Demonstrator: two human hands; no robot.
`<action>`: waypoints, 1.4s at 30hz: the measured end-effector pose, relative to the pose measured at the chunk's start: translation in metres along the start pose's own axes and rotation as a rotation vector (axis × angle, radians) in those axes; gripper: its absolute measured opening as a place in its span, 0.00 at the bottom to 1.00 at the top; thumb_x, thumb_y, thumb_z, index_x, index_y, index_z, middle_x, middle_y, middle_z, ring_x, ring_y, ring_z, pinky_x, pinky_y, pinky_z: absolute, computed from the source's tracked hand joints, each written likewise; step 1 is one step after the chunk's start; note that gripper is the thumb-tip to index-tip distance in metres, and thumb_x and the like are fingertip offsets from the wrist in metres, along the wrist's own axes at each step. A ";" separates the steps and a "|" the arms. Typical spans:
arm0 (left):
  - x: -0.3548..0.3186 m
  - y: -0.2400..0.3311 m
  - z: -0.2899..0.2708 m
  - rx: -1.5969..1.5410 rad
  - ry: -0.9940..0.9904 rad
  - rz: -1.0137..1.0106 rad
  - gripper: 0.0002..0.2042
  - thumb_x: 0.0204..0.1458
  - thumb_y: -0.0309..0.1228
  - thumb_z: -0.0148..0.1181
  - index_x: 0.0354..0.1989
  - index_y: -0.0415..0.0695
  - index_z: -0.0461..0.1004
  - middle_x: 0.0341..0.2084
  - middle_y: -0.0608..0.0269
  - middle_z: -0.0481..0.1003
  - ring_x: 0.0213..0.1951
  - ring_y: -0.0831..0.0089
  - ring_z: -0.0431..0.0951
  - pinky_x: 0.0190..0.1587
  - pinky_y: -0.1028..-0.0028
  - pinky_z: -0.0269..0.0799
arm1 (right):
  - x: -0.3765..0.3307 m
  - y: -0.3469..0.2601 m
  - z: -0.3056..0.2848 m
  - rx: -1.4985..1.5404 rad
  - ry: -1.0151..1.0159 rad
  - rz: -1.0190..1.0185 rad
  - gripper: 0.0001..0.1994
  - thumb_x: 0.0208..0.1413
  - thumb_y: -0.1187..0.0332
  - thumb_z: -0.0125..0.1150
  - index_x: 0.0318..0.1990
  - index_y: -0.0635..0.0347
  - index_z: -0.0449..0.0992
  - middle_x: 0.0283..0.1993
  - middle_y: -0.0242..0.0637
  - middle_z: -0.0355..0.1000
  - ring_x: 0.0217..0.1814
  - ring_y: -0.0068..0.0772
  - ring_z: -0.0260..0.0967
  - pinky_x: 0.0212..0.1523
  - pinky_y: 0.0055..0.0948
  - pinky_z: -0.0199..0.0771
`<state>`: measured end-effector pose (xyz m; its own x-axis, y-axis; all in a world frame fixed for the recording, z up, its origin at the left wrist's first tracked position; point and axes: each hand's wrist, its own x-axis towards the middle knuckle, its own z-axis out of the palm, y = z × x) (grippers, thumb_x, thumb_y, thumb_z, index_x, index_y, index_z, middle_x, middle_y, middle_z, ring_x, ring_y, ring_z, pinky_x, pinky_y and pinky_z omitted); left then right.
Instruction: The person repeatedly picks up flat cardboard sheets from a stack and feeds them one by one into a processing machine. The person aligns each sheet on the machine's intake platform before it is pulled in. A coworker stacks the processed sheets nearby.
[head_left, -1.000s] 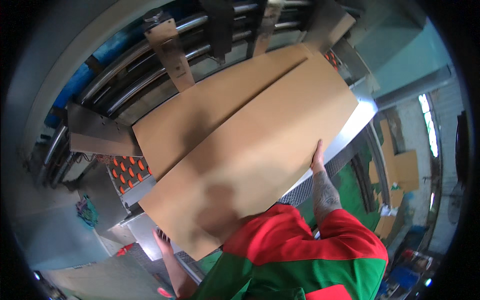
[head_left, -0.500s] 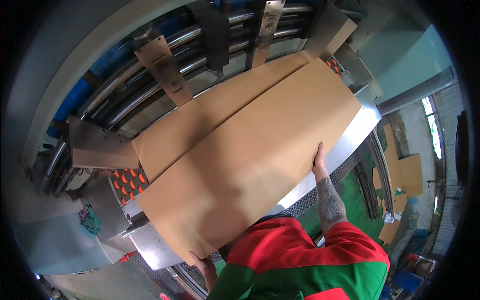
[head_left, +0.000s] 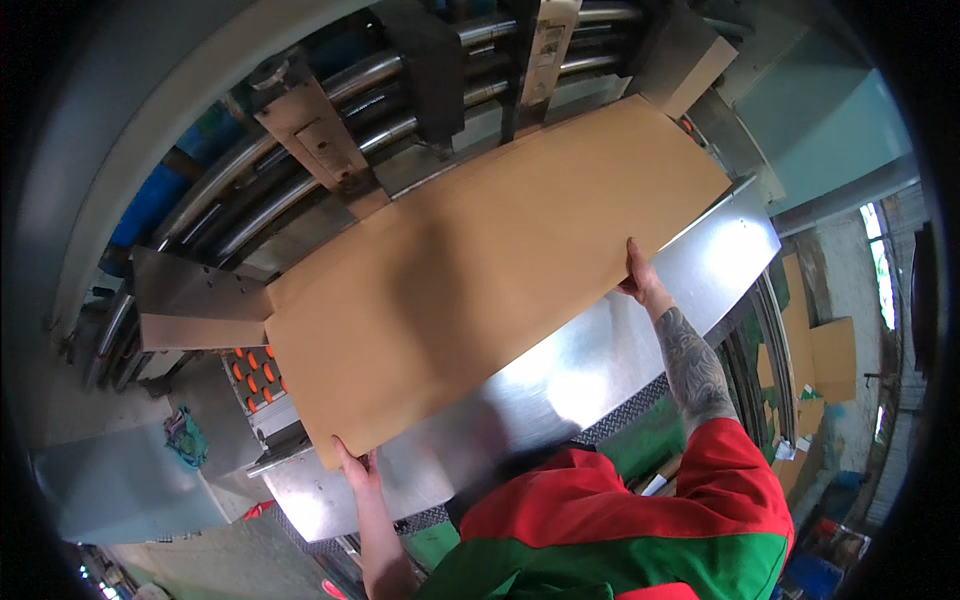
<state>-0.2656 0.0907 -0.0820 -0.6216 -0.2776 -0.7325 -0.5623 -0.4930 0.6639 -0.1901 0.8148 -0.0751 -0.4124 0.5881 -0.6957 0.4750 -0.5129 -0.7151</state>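
Note:
A large brown cardboard sheet (head_left: 520,250) lies slantwise across the feed end of a machine. My left hand (head_left: 357,468) grips its near left corner, thumb on top and the fingers partly hidden at the edge. Farther right, my right hand (head_left: 640,277) holds the near long edge, its thumb over the top and the other fingers underneath. The sheet's far edge reaches the upright metal plates of the machine. Whether other sheets lie beneath it cannot be seen.
A shiny metal table (head_left: 570,360) extends between the sheet and my body. Metal guide plates (head_left: 200,298) flank the sheet, with orange rollers (head_left: 258,378) low on the left. Steel bars (head_left: 370,75) cross behind. Cardboard pieces (head_left: 832,355) lean at the right, and a rag (head_left: 187,437) hangs left.
Both hands have pushed the cardboard sheet away from me, toward the machine's plates. It now covers the strip of cardboard seen behind it, and more of the metal table shows in front.

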 end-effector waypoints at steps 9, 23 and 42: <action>0.003 -0.005 -0.013 0.036 -0.197 0.047 0.33 0.62 0.58 0.60 0.70 0.55 0.64 0.62 0.66 0.71 0.59 0.70 0.74 0.60 0.64 0.75 | 0.011 0.014 -0.011 -0.078 -0.050 0.044 0.41 0.61 0.22 0.41 0.63 0.43 0.75 0.53 0.32 0.80 0.50 0.29 0.78 0.54 0.40 0.77; 0.105 0.061 0.041 0.070 -0.142 -0.017 0.32 0.60 0.60 0.61 0.69 0.60 0.67 0.63 0.71 0.70 0.63 0.70 0.69 0.62 0.61 0.68 | 0.041 -0.004 0.038 -0.180 -0.042 0.063 0.39 0.60 0.24 0.47 0.58 0.50 0.78 0.46 0.37 0.80 0.43 0.30 0.75 0.42 0.33 0.78; 0.090 0.017 0.074 -0.336 -0.246 -0.058 0.44 0.54 0.65 0.62 0.74 0.51 0.59 0.71 0.57 0.60 0.72 0.56 0.57 0.73 0.46 0.53 | 0.068 0.052 0.042 0.422 -0.094 -0.071 0.31 0.60 0.43 0.64 0.63 0.53 0.73 0.56 0.34 0.75 0.55 0.32 0.73 0.57 0.38 0.74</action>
<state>-0.3717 0.1182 -0.1257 -0.7290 -0.0565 -0.6822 -0.4164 -0.7545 0.5074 -0.2268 0.8021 -0.1625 -0.5108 0.5819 -0.6328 0.0911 -0.6953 -0.7129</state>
